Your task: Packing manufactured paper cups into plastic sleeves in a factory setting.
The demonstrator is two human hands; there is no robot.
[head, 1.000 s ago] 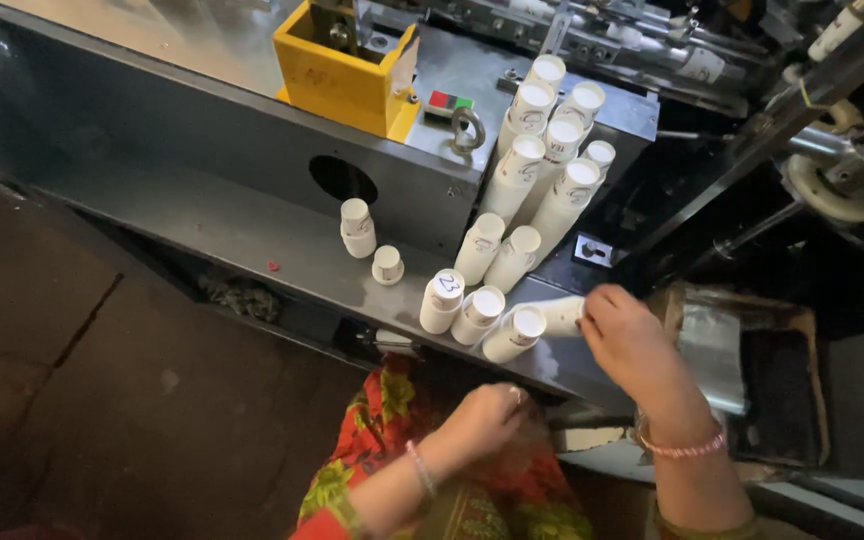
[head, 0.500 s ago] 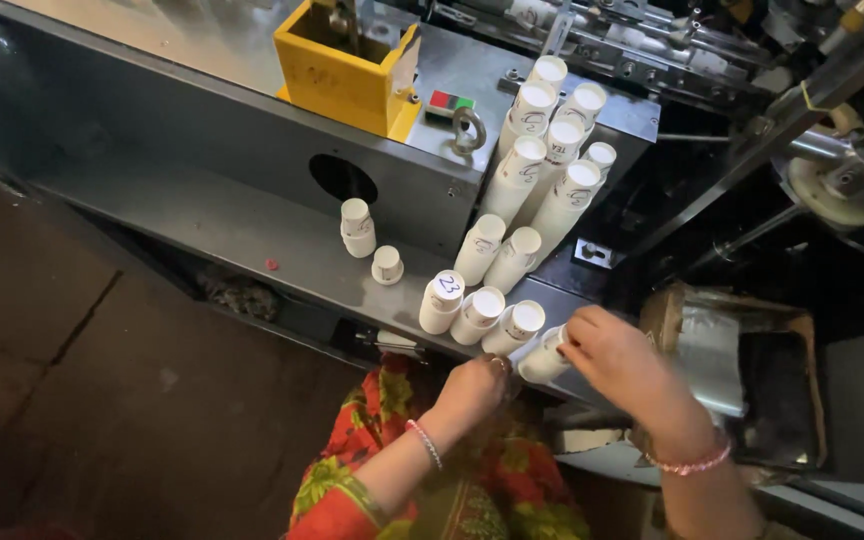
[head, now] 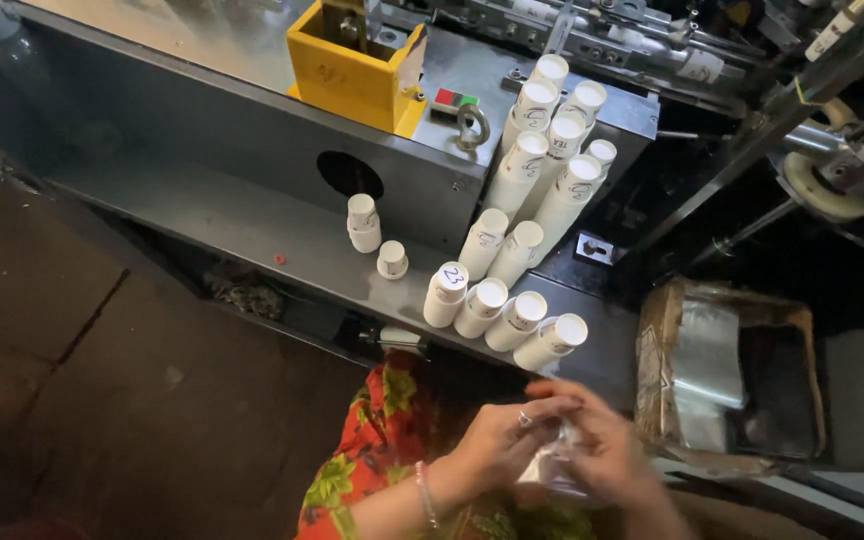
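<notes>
My left hand and my right hand meet low in the head view, both gripping a thin clear plastic bag between them. The right hand is blurred. Just beyond the hands, several upside-down stacks of white paper cups stand in a row on the grey metal shelf. More tall cup stacks stand behind on the machine top. A short cup stack and a single cup stand to the left.
A yellow metal box sits on the grey machine, above a round hole in its front panel. A cardboard box with clear plastic bags stands at the right. Machine rods and rollers fill the upper right. Dark floor lies at left.
My right hand has pulled back from the cup row on the shelf to meet my left hand. Both now hold a clear plastic bag in front of me.
</notes>
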